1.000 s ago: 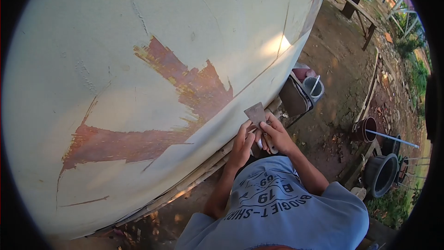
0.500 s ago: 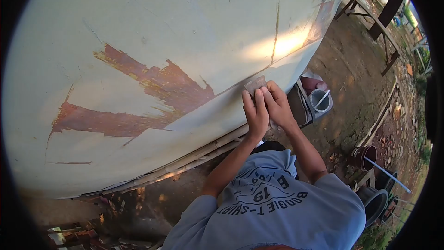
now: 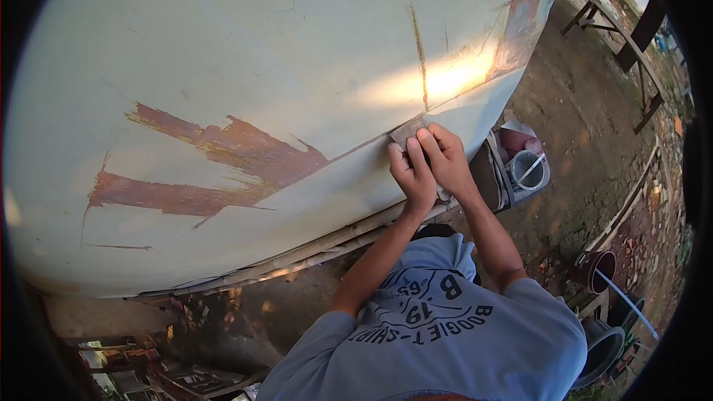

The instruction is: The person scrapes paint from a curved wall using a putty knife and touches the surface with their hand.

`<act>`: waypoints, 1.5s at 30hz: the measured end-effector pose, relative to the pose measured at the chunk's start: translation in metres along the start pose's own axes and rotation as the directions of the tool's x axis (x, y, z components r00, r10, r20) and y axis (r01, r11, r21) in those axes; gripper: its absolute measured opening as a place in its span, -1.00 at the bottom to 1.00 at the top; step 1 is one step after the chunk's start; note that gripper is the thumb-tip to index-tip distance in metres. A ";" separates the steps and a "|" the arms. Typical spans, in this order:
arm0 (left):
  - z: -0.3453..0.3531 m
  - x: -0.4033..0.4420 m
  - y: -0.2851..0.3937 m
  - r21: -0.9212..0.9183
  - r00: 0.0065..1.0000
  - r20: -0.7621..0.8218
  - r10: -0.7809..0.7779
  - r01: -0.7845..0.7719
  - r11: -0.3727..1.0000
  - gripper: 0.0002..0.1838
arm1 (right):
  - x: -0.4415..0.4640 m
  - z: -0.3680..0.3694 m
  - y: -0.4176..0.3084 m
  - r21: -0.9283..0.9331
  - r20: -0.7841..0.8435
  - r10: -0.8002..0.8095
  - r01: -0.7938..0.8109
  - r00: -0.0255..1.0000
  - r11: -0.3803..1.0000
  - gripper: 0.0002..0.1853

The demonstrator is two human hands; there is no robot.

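Observation:
Both hands grip one flat-bladed scraper (image 3: 408,131). Its greyish blade sticks out past my thumbs, and what looks like its handle end shows below my fingers. My left hand (image 3: 414,176) is closed around its left side, while my right hand (image 3: 448,163) closes from the right, thumbs side by side. The blade lies at a dark seam line on a large, pale, curved painted surface (image 3: 297,67). To the left, a reddish-brown patch (image 3: 256,152) with ragged edges shows through the paint. A narrow vertical scratch (image 3: 420,59) runs above the blade.
Bamboo poles (image 3: 327,246) run along the surface's lower edge. Right of my hands stands a container (image 3: 528,171) with a white stick in it. Farther right are a brown bucket (image 3: 594,271), a dark tub (image 3: 603,353) and a wooden bench (image 3: 620,33) on bare ground.
My view has shifted, so the patches appear farther left. The scraper has moved along the seam to the right, close to the foot of the vertical scratch, with both hands still on it.

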State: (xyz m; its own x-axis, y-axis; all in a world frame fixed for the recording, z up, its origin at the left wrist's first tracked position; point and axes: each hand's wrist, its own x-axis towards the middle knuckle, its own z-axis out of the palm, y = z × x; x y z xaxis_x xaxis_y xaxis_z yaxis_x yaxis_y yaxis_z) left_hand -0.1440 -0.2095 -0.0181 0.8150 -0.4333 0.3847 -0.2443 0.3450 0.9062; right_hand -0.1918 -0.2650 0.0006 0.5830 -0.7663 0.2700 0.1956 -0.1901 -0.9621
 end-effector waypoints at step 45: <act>0.010 0.003 0.030 0.038 0.998 -0.048 -0.038 0.040 0.998 -0.70 | 0.005 0.003 -0.022 0.192 0.045 0.111 -0.118 0.993 0.974 -0.66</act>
State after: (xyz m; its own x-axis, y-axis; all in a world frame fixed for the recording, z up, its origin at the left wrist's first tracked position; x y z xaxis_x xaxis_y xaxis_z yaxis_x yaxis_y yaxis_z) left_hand -0.1544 -0.2083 0.0122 0.8482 -0.4053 0.3410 -0.2314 0.2954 0.9269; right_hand -0.1907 -0.2622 0.0230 0.6358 -0.7545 0.1627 0.2734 0.0230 -0.9616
